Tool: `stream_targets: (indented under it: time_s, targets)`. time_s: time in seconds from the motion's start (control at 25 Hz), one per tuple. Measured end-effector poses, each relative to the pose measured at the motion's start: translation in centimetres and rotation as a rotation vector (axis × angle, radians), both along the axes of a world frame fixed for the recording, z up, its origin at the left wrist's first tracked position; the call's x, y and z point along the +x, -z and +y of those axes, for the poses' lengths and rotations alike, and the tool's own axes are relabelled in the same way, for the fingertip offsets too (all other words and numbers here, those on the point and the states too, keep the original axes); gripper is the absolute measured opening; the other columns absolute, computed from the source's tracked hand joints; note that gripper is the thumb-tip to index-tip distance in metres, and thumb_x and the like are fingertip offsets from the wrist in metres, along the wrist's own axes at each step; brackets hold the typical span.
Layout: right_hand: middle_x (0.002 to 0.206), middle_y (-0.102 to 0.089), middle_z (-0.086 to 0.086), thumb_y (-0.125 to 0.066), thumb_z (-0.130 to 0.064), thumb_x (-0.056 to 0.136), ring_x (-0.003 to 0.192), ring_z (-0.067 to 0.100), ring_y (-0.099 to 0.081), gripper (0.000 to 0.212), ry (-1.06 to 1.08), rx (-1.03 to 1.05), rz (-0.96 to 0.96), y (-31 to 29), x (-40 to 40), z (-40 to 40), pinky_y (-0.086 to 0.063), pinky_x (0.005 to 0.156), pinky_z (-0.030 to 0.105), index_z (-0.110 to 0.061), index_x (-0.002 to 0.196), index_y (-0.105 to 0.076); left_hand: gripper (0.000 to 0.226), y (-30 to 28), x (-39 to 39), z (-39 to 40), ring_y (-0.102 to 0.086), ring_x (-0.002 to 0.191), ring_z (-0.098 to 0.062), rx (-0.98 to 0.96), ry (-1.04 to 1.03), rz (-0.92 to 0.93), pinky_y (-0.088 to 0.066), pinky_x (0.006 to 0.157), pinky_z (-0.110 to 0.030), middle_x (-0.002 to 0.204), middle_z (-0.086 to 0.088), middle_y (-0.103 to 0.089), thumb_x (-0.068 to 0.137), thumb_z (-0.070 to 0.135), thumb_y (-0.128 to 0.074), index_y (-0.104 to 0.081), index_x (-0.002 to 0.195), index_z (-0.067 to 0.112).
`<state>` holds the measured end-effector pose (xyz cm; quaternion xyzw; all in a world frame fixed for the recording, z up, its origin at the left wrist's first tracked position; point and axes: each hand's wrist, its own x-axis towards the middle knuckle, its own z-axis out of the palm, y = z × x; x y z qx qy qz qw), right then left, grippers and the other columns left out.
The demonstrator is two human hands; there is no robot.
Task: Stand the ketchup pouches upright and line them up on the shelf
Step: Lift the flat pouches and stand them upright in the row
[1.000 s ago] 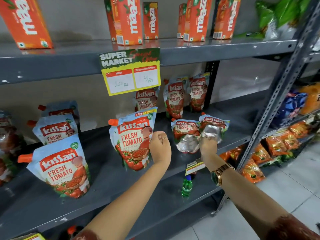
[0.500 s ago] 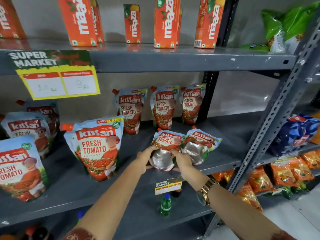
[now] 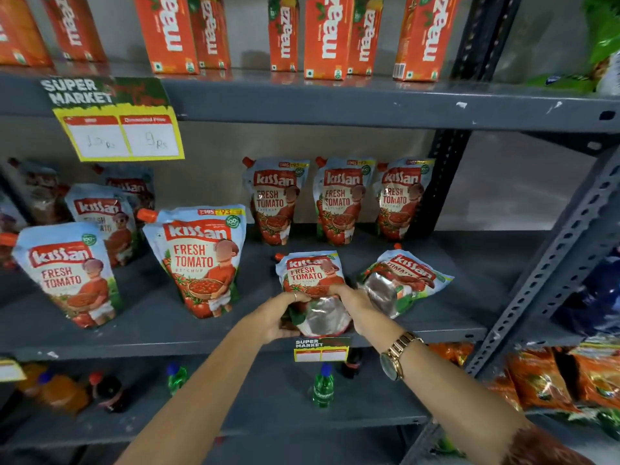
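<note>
Blue-and-red Kissan ketchup pouches sit on the grey middle shelf (image 3: 436,323). One small pouch (image 3: 312,273) lies tilted back near the front edge with its silver base towards me; my left hand (image 3: 276,317) and my right hand (image 3: 357,305) both grip its lower end. A second fallen pouch (image 3: 402,280) lies just to its right, untouched. Three small pouches (image 3: 342,199) stand upright in a row at the back. A large pouch (image 3: 201,260) stands left of my hands, and more large pouches (image 3: 67,273) stand further left.
Orange Maaza cartons (image 3: 325,31) line the shelf above, where a yellow price tag (image 3: 120,132) hangs. A slotted steel upright (image 3: 550,263) bounds the shelf on the right. Soft-drink bottles (image 3: 323,387) stand on the shelf below, with orange snack packets (image 3: 543,380) to the right.
My left hand left the large pouch and joined my right hand on the left fallen small pouch. That pouch's top has since risen, showing more of its front. The view shifted right.
</note>
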<state>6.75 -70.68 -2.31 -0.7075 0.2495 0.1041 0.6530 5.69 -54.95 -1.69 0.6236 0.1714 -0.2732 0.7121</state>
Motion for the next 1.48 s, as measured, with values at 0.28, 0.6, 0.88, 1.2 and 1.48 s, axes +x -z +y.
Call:
stream_targets:
  time_s: [0.28, 0.6, 0.88, 1.2, 1.48]
  targets:
    - [0.077, -0.062, 0.01, -0.06, 0.001, 0.06, 0.08, 0.024, -0.055, 0.013, -0.075, 0.25, -0.037, -0.5, -0.2, -0.1, -0.043, 0.09, 0.038, -0.01, 0.065, -0.057, 0.029, -0.4, 0.1, -0.9, -0.062, 0.076, -0.026, -0.303, -0.061, -0.074, -0.051, 0.073, -0.035, 0.069, -0.008, -0.072, 0.077, -0.017, -0.042, -0.06, 0.082, 0.005]
    - [0.11, -0.064, 0.012, -0.065, 0.014, 0.066, 0.11, 0.03, -0.057, 0.057, -0.197, 0.226, -0.451, -4.1, 1.6, 0.4, -0.045, 0.099, 0.043, -0.015, 0.114, -0.055, 0.085, -3.5, 3.4, 0.6, -0.053, 0.105, -0.025, -0.215, -0.195, -0.354, -0.047, 0.085, -0.034, 0.1, -0.005, -0.063, 0.06, -0.036, -0.039, -0.046, 0.13, 0.011]
    - [0.12, -0.059, 0.016, -0.049, 0.026, 0.073, 0.116, 0.03, -0.054, 0.059, -0.066, 0.205, -0.477, -3.3, 1.1, 2.3, -0.044, 0.101, 0.047, -0.009, 0.121, -0.05, 0.064, -3.9, 3.8, 1.4, -0.052, 0.121, -0.037, -0.169, -0.161, -0.389, -0.049, 0.091, -0.044, 0.131, -0.026, -0.055, 0.07, -0.031, -0.05, -0.05, 0.127, -0.001]
    - [0.086, -0.066, 0.007, -0.044, 0.021, 0.073, 0.077, 0.008, -0.064, 0.038, 0.217, 0.087, -0.555, -4.1, 0.3, 2.5, -0.052, 0.062, 0.018, -0.005, 0.094, -0.06, 0.04, -3.8, 2.3, 0.2, -0.059, 0.094, -0.016, -0.176, -0.336, -0.368, -0.05, 0.079, -0.031, 0.109, -0.008, -0.063, 0.08, -0.013, -0.051, -0.055, 0.112, 0.011]
    - [0.066, -0.056, -0.006, -0.049, 0.008, 0.079, 0.064, 0.005, -0.057, 0.027, 0.933, -0.016, -0.668, -4.4, -1.3, -1.0, -0.048, 0.062, 0.011, -0.015, 0.066, -0.057, 0.016, -3.1, 0.6, -1.1, -0.05, 0.078, -0.017, 0.221, -0.753, -0.676, -0.044, 0.066, -0.021, 0.09, -0.007, -0.052, 0.084, 0.007, -0.058, -0.052, 0.099, 0.003]
